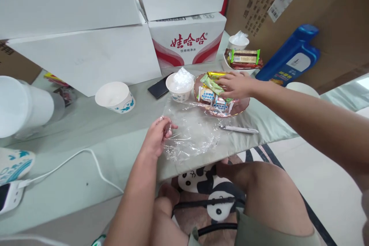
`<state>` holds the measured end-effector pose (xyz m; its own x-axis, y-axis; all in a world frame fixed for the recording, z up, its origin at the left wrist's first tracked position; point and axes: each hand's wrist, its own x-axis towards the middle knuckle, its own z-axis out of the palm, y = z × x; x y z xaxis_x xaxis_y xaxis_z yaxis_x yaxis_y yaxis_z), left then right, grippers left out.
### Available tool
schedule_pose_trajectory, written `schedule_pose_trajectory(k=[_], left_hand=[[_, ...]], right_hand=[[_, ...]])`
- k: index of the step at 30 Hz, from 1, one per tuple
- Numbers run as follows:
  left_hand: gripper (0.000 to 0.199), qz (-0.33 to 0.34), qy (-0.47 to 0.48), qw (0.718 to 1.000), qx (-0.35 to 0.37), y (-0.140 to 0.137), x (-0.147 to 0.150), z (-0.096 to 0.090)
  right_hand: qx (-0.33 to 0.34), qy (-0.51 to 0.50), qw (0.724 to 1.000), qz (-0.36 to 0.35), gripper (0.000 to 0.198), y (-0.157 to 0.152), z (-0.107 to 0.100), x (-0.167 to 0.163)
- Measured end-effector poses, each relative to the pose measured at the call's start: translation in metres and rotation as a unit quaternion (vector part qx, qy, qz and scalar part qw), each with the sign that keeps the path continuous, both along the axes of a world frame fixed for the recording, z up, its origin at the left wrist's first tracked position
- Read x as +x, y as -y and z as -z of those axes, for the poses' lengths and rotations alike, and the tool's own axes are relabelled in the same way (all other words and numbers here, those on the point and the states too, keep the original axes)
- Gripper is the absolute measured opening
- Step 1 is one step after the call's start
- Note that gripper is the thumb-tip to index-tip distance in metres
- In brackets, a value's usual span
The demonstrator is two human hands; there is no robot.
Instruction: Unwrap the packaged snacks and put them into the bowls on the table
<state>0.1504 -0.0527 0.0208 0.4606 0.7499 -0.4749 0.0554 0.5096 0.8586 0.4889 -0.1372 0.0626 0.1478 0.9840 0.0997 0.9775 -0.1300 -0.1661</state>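
My left hand (158, 133) is closed on the edge of a clear plastic bag (191, 132), which lies crumpled on the table and reaches to the plate. My right hand (236, 84) rests with its fingers stretched over a pinkish glass plate (244, 104) of wrapped snacks. Its fingertips touch or hover just above a green-wrapped snack bar (211, 84); which of the two I cannot tell. Also on the plate are a gold-wrapped snack (216, 74) and white biscuit packets (206, 94). A white pen-like cutter (240, 129) lies in front of the plate.
Paper bowls stand left (115, 98) and centre (180, 90), the latter holding crumpled plastic. Behind are a dark phone (159, 86), a white-and-red carton (188, 42) and a bowl of snack bars (245, 59). A blue bottle (291, 55) leans at right; a white cable (95, 157) crosses at left.
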Motion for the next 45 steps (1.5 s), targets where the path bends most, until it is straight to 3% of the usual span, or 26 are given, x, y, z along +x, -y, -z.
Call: schedule_pose_trajectory(k=[3, 5, 8, 10, 12, 15, 18, 20, 22, 24, 32, 40, 45], left_hand=[[0.027, 0.003, -0.007, 1.000, 0.002, -0.001, 0.000, 0.000], [0.025, 0.006, 0.002, 1.000, 0.006, -0.001, -0.002, -0.001], [0.024, -0.005, 0.012, 1.000, 0.004, -0.003, -0.007, -0.004], [0.023, -0.023, 0.022, 0.999, -0.009, -0.004, -0.011, -0.006], [0.021, -0.040, 0.030, 0.998, -0.025, -0.005, -0.015, -0.006], [0.020, -0.050, 0.019, 0.998, -0.016, -0.003, -0.020, -0.005], [0.018, -0.055, -0.015, 0.998, 0.013, 0.001, -0.023, -0.004], [0.016, -0.068, -0.036, 0.997, 0.023, 0.004, -0.024, -0.004], [0.013, -0.086, -0.054, 0.994, 0.034, 0.005, -0.025, -0.004], [0.010, -0.100, -0.069, 0.991, 0.049, 0.005, -0.025, -0.003], [0.004, -0.123, -0.141, 0.974, 0.125, -0.002, -0.024, 0.008], [0.009, -0.101, -0.256, 0.930, 0.243, -0.010, -0.032, 0.027], [0.014, -0.094, -0.283, 0.903, 0.311, -0.015, -0.041, 0.036]], right_hand=[[0.069, -0.038, 0.997, 0.014, 0.044, 0.029, -0.022, -0.037], [0.149, -0.130, 0.979, 0.041, 0.042, 0.058, -0.020, -0.072], [0.240, -0.282, 0.924, 0.097, 0.048, 0.103, 0.014, -0.122], [0.273, -0.307, 0.898, 0.155, 0.041, 0.123, 0.045, -0.149], [0.273, -0.265, 0.910, 0.163, 0.034, 0.131, 0.066, -0.168], [0.206, -0.202, 0.957, 0.033, 0.040, 0.124, 0.077, -0.185], [0.138, -0.172, 0.973, -0.064, 0.049, 0.107, 0.075, -0.195], [0.101, -0.148, 0.980, -0.086, 0.035, 0.100, 0.075, -0.198], [0.089, -0.130, 0.982, -0.105, 0.023, 0.099, 0.077, -0.200], [0.107, -0.117, 0.980, -0.116, 0.025, 0.104, 0.077, -0.199], [0.172, -0.088, 0.978, -0.072, 0.021, 0.124, 0.068, -0.199], [0.101, -0.007, 0.994, 0.039, 0.026, 0.126, 0.069, -0.200], [0.160, -0.062, 0.985, -0.023, 0.026, 0.130, 0.066, -0.197]])
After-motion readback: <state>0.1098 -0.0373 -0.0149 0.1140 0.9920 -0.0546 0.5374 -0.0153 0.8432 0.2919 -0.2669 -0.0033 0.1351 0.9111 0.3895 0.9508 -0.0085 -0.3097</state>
